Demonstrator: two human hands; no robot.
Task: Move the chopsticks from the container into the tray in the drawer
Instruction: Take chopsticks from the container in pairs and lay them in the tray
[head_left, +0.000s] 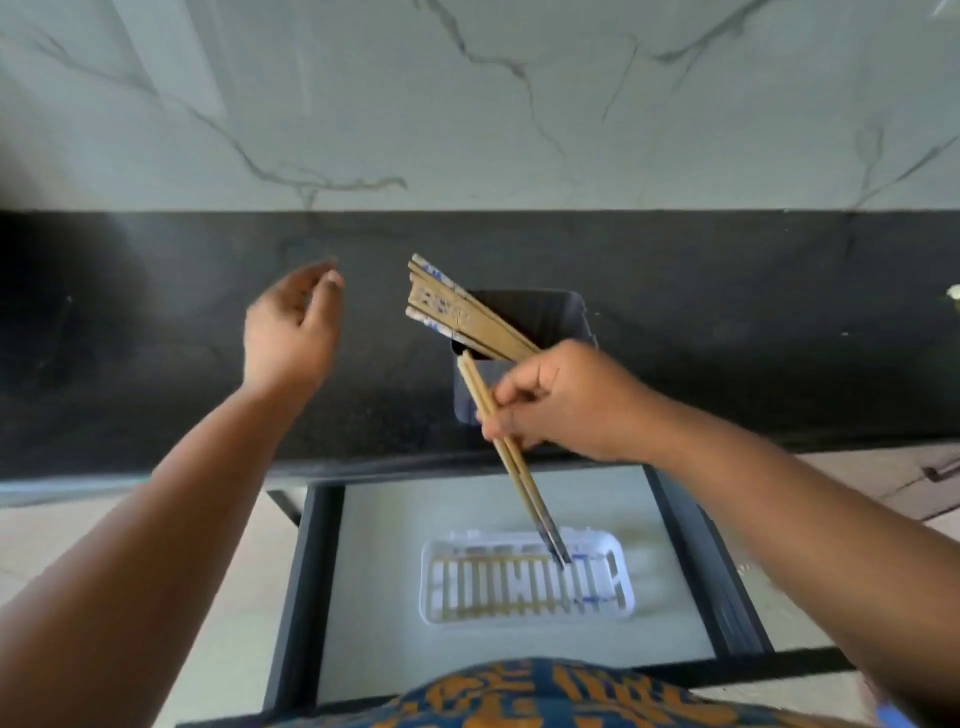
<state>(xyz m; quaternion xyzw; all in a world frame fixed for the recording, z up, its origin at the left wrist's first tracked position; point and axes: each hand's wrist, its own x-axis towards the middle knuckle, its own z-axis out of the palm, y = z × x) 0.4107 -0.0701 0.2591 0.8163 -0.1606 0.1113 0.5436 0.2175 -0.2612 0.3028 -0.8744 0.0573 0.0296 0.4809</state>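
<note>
**Pair of chopsticks over the tray, bundle in the container**

While the right hand (566, 402) pinches a pair of chopsticks (511, 460) between thumb and curled fingers, the pair slants down toward the white slotted tray (621, 605) in the open drawer (311, 571); dark tips sit over the tray's right half. Contact with the tray: cannot tell. Chopsticks already lie lengthwise in the tray. Remaining chopsticks (457, 314) lean left out of the dark container (563, 314) on the black countertop (156, 338), patterned ends up. Left hand (288, 330) hovers above the countertop, left of the container, holding nothing; fingers loosely curled, thumb near fingertips. Marble wall (467, 104) behind. Patterned blue-and-orange clothing (545, 696) at bottom edge.
</note>
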